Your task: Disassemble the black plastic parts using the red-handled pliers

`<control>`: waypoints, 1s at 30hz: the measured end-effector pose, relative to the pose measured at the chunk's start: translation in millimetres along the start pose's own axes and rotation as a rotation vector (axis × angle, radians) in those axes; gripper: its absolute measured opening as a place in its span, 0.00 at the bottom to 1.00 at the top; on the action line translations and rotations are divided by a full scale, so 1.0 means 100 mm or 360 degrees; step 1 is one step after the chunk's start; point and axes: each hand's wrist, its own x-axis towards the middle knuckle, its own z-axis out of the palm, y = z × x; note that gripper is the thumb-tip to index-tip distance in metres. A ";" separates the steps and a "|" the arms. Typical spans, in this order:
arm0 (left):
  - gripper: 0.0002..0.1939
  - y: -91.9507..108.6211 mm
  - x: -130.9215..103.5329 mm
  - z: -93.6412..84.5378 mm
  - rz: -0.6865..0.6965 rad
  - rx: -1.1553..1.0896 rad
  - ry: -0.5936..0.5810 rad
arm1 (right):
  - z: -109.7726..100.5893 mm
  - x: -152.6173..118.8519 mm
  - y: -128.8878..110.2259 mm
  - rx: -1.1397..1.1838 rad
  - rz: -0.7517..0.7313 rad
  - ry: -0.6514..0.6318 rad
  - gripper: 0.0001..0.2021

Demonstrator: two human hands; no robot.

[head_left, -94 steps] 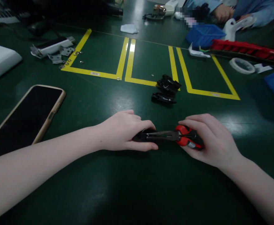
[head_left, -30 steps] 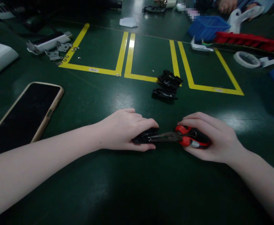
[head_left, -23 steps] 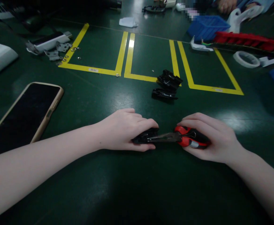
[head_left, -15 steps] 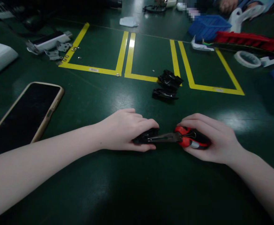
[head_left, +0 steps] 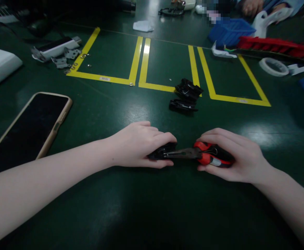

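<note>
Head view: right hand [head_left: 242,157] wrapped round the pliers [head_left: 193,153], left hand [head_left: 138,145] pinching a black part [head_left: 157,152] at the pliers' tips; a loosened pinch, I'd say, could let it slip.

A hand could pass along the green tabletop [head_left: 152,205] nearest the wearer, or through the lane between the phone [head_left: 32,121] and the loose black pieces [head_left: 188,89]. Pliers [head_left: 191,153] bar the gap from left hand [head_left: 141,146] to right hand [head_left: 242,159]; a blue bin [head_left: 221,35] and red strip [head_left: 279,47] obstruct the far right.
</note>
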 end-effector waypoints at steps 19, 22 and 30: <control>0.22 0.00 0.02 -0.05 -0.0012 -0.0009 -0.0111 | 0.00 -0.04 0.02 0.0046 -0.0054 0.0024 0.18; 0.21 0.00 0.02 -0.04 -0.0030 -0.0020 -0.0112 | 0.00 -0.04 0.00 0.0039 -0.0033 0.0025 0.17; 0.20 0.00 0.02 -0.06 -0.0087 -0.0036 -0.0125 | 0.01 -0.08 0.02 0.0097 0.0058 0.0111 0.25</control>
